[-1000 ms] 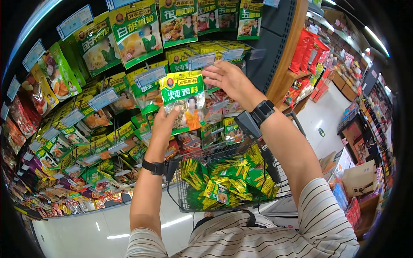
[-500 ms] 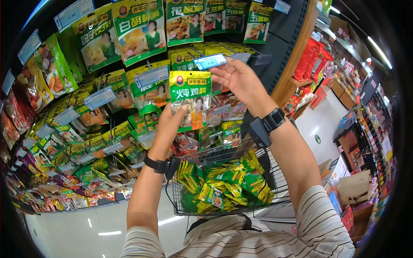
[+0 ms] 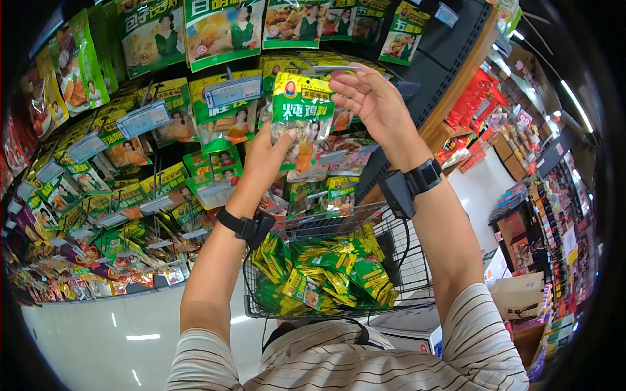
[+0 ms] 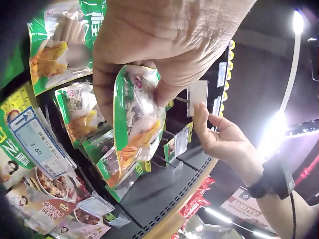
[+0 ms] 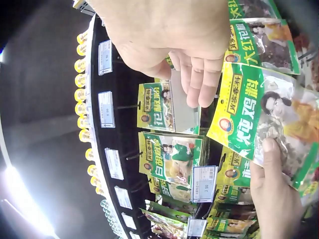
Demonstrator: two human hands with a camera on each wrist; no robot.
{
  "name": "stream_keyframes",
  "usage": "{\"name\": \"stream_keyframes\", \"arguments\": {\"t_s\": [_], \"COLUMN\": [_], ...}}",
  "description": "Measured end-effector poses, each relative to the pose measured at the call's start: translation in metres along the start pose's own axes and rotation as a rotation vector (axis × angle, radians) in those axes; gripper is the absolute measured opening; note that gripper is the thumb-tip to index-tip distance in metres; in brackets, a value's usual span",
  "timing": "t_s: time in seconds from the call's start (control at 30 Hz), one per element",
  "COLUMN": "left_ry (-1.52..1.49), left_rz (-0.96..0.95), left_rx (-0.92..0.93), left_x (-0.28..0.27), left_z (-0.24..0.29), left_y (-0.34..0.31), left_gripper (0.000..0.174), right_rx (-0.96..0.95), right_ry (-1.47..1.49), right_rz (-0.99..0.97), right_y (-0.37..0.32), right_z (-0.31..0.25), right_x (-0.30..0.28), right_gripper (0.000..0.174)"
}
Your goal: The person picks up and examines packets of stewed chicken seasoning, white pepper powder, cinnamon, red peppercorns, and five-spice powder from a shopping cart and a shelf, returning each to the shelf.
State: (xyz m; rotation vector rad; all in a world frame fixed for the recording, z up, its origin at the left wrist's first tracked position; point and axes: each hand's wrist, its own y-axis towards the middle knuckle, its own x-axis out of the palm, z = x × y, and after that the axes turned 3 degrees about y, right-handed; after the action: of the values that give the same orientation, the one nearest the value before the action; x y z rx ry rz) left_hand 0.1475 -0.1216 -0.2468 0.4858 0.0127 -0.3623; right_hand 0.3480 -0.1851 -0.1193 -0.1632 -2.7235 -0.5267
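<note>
Left hand: (image 3: 264, 153) pinches the packet, thumb on its front, other fingers behind.
Right hand: (image 3: 381, 107) raised beside the packet's top corner, fingers mostly straight and slightly spread, at a tilted price tag (image 3: 329, 68); cannot tell whether the thumb grips the tag.
Seasoning packet: (image 3: 303, 117) in the left hand, in front of the hanging stock; roughly upright in head view, yellow top, green band with white lettering, clear window, printed figure in orange; hang hole shows at its top in right wrist view.
Tilted price tag: nearly edge-on in head view, just above the packet; pale panel in both wrist views.
Wrists: black strapped device on the left (image 3: 246, 227) and on the right (image 3: 417, 182).
Hanging packets: rows around the hands, mostly green and yellow, one (image 3: 225, 107) just left of the held packet, larger ones (image 3: 290, 23) above.
Other price tags: blue-edged, along the rows; one (image 4: 42, 144) reads 3.60 in left wrist view.
Cart: (image 3: 420, 260) black wire, below the forearms; heap of green and yellow packets (image 3: 326, 274) inside.
Person's clothing: striped short sleeve. (image 3: 473, 326)
Right of shelf: wooden upright (image 3: 450, 91), red bags (image 3: 473, 98) beyond it, cardboard carton (image 3: 518, 293) lower down.
Floor: (image 3: 98, 339) pale, glossy, light reflections.
</note>
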Motion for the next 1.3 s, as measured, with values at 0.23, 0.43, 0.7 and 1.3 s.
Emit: {"name": "stream_keyframes", "arguments": {"t_s": [0.23,0.43,0.7,1.3], "left_ry": [-0.010,-0.021,0.002,0.359], "left_rz": [0.011,-0.003,0.039,0.228], "left_rx": [0.021,-0.008,0.026,0.092], "left_x": [0.009,0.011,0.013,0.009], "left_z": [-0.001,0.004,-0.002,-0.005], "left_y": [-0.001,0.008,0.014,0.021], "left_gripper": [0.039,0.037,0.038,0.044], "right_rx": [-0.011,-0.010,-0.001,0.063], "right_ry": [0.012,0.015,0.009,0.031], "right_rz": [-0.024,-0.011,-0.013,0.038], "right_y": [-0.002,-0.001,-0.009,-0.020], "right_z": [-0.001,0.002,0.002,0.011], "right_x": [-0.001,-0.005,-0.005,-0.009], "right_gripper": [0.042,0.042,0.043,0.046]}}
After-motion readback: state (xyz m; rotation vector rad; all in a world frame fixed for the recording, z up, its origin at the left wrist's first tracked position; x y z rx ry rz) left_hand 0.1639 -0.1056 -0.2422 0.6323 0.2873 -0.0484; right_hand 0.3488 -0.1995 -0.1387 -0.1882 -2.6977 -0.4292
